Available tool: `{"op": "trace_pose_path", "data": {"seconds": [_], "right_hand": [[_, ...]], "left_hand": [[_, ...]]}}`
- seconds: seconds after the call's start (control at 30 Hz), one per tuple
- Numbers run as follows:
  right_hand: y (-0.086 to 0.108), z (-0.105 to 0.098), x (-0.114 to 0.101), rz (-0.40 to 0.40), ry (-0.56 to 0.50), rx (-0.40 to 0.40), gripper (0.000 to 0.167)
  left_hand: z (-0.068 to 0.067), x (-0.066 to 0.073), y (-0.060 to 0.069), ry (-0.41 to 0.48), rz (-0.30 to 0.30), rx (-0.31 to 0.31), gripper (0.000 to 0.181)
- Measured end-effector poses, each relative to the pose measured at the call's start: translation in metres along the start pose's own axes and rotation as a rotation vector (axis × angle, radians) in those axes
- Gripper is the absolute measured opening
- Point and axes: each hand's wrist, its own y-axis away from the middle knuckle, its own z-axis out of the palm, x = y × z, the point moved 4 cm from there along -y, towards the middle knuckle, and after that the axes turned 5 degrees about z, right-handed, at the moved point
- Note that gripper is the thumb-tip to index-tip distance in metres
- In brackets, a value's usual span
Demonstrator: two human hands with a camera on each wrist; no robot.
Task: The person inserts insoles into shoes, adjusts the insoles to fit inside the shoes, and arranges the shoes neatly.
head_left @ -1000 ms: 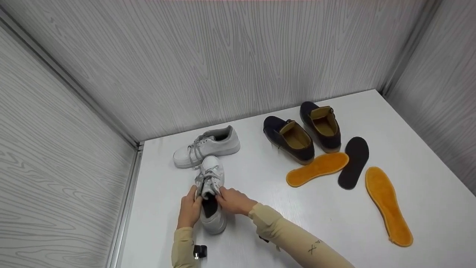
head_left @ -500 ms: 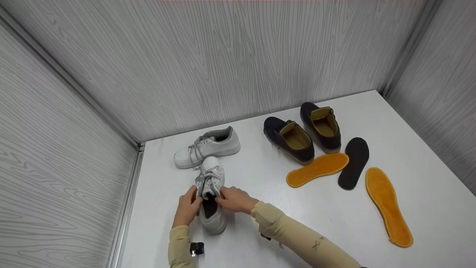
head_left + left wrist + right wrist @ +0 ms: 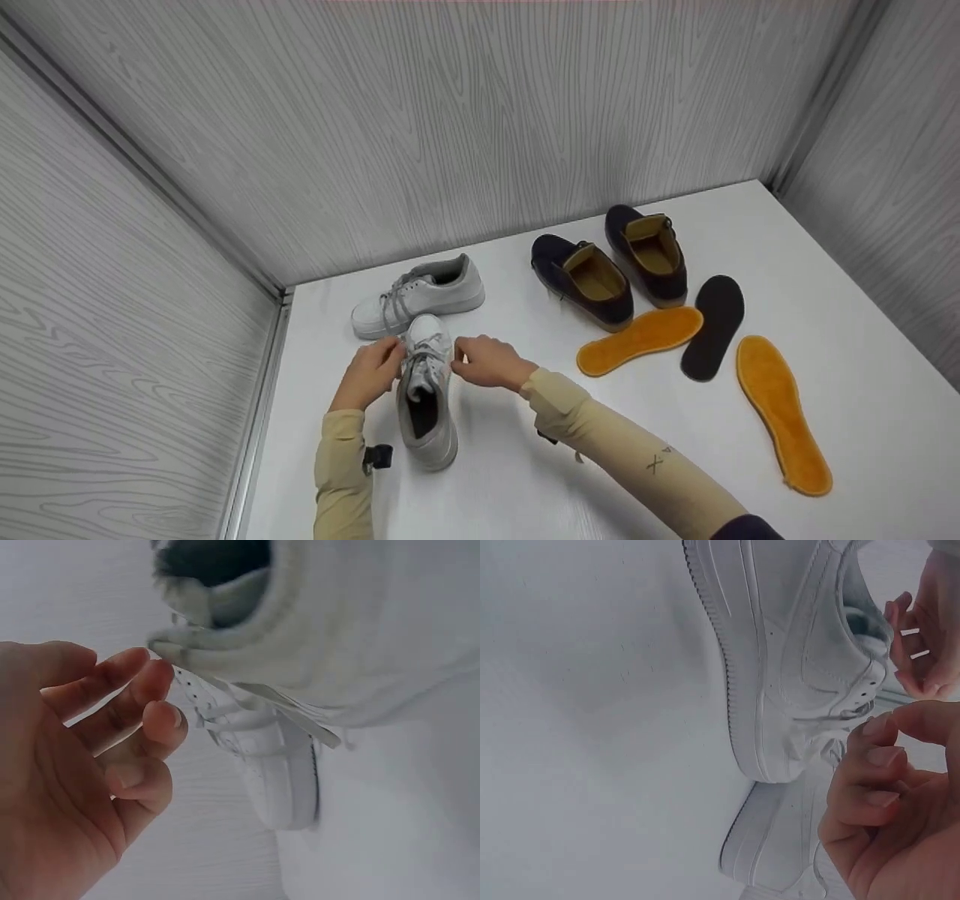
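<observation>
Seen from above, the inside of the nearer white shoe [image 3: 436,450] is too dark to show whether an insole lies within; the shoe runs out of both wrist views and blurs in the left one. In those views it partly hides the farther white shoe [image 3: 454,300]. The left grip [image 3: 369,371] and right grip [image 3: 491,362] are each cut off in their own wrist view, and whether the right fingertips pinch any lace cannot be told. The bottom edge crops the left sleeve [image 3: 343,480] and the worktop [image 3: 510,480].
</observation>
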Motion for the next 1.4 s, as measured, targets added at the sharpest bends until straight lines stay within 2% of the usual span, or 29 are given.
{"op": "trace_pose_path", "data": {"seconds": [0.1,0.27,0.43,0.57,0.7,0.83,0.93,1.03,1.17,1.4], "right_hand": [[-0.002,-0.009,0.005,0.010,0.007,0.031,0.016],[-0.004,-0.021,0.015,0.043,0.034,0.069,0.018],[-0.004,-0.027,0.022,0.079,0.035,0.095,0.019],[-0.004,-0.028,0.029,0.107,0.043,0.116,0.021],[-0.004,-0.025,0.036,0.131,0.048,0.112,0.023],[-0.005,-0.023,0.042,0.164,0.045,0.098,0.024],[-0.004,-0.021,0.044,0.179,0.029,0.091,0.024],[-0.003,-0.019,0.044,0.174,0.020,0.079,0.024],[-0.002,-0.015,0.046,0.185,0.022,0.070,0.025],[-0.002,-0.010,0.049,0.203,-0.001,0.050,0.027]], "left_hand": [[-0.003,0.014,-0.011,-0.007,0.004,-0.035,0.028],[-0.002,0.029,-0.032,-0.060,0.035,-0.049,0.028],[0.007,0.035,-0.055,-0.174,0.066,-0.094,0.026],[0.018,0.036,-0.073,-0.222,0.032,-0.172,0.026],[0.028,0.034,-0.089,-0.144,-0.049,-0.202,0.026],[0.035,0.028,-0.103,-0.011,-0.132,-0.165,0.030],[0.042,0.019,-0.111,0.070,-0.217,-0.130,0.031],[0.048,0.008,-0.116,0.111,-0.326,-0.091,0.031],[0.056,-0.003,-0.119,0.195,-0.454,-0.022,0.035],[0.071,-0.015,-0.127,0.466,-0.643,0.161,0.051]]}}
